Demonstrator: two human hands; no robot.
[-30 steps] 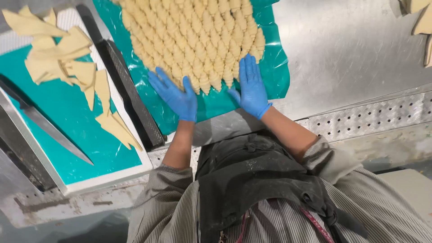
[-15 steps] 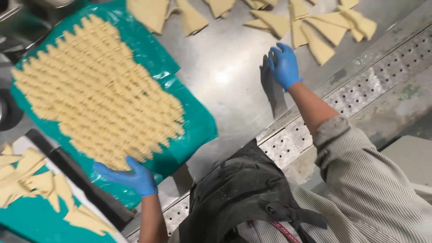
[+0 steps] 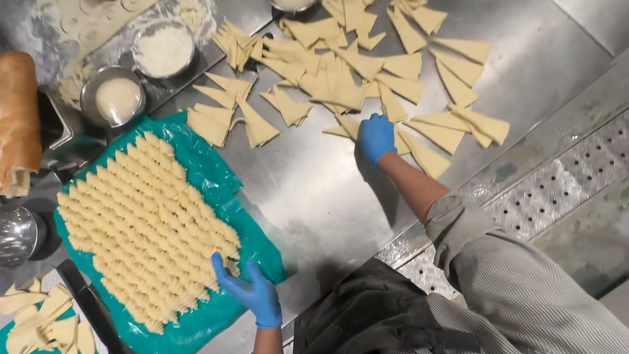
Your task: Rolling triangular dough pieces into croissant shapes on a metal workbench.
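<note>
Both hands wear blue gloves. My left hand (image 3: 246, 292) rests with fingers spread on the near edge of a teal sheet (image 3: 203, 170), touching the rows of twisted dough pieces (image 3: 141, 226) laid on it. My right hand (image 3: 375, 136) reaches across the steel table (image 3: 314, 190) and closes its fingers on a pale dough triangle (image 3: 347, 128) at the edge of a scattered pile of dough triangles (image 3: 367, 59).
Two round metal bowls, one with flour (image 3: 164, 49) and one with a pale filling (image 3: 118, 98), stand at the far left. A bread loaf (image 3: 18, 121) lies at the left edge. More dough triangles (image 3: 39, 321) lie on a teal tray at lower left. A perforated rail (image 3: 550, 183) borders the table.
The view has swung toward the triangle pile. My right hand moved from the bare steel onto a dough triangle. My left hand stays at the teal sheet's near edge.
</note>
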